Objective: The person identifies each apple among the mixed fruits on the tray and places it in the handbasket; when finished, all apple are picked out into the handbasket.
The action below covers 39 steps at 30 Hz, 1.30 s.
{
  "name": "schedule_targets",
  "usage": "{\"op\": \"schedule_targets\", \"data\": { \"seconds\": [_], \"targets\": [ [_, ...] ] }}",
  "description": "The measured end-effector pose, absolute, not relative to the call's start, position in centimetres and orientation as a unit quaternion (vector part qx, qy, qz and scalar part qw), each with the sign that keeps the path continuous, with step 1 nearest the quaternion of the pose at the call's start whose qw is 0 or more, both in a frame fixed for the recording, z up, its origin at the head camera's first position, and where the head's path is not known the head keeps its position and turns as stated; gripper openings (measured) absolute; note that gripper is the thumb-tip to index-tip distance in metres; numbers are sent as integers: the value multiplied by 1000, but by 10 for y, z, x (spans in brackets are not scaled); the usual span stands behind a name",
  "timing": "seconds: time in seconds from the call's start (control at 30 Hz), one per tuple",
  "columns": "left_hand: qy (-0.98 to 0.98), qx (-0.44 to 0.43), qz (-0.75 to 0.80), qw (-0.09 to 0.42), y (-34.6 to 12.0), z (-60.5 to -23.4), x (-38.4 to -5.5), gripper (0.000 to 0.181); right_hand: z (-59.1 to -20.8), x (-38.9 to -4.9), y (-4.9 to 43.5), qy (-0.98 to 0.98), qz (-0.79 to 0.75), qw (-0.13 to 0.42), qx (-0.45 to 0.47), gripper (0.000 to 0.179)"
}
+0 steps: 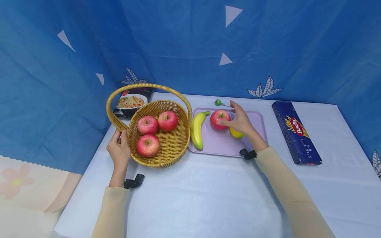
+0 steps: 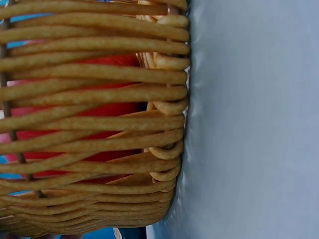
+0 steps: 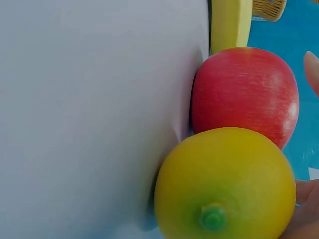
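Observation:
My left hand grips the rim of a wicker basket at its left side, near the foot of the arched handle. Inside the basket lie three red apples. The basket's woven wall fills much of the left wrist view, which hides the hand's fingers. Over the lilac tray, my right hand is spread with thumb and fingers apart around a red apple. A yellow lemon-like fruit with a green tip sits beside that apple, partly under the hand in the head view.
A banana lies on the tray's left edge. Behind the tray is a green-wrapped lollipop. A blue spaghetti box lies to the right, and a dark noodle packet is behind the basket. Blue cloth hangs along the table's back.

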<state>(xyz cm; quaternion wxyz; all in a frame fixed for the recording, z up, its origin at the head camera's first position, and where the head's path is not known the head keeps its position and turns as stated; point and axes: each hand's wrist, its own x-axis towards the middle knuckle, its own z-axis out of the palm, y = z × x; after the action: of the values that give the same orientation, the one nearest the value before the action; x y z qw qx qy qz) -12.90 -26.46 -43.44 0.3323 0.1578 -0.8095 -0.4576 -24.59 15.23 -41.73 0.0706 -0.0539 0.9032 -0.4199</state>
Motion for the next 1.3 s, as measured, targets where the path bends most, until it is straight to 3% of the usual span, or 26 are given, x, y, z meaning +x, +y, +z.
{"op": "schedule_targets", "data": {
  "seconds": [0.9, 1.3],
  "targets": [
    [-811, 161, -454, 333, -264, -435, -128, 29, -422, -247, 151, 916, -384, 96, -60, 103],
    [-811, 160, -457, 330, -264, -434, -128, 29, -423, -246, 153, 911, -390, 113, -79, 89]
  ]
}}
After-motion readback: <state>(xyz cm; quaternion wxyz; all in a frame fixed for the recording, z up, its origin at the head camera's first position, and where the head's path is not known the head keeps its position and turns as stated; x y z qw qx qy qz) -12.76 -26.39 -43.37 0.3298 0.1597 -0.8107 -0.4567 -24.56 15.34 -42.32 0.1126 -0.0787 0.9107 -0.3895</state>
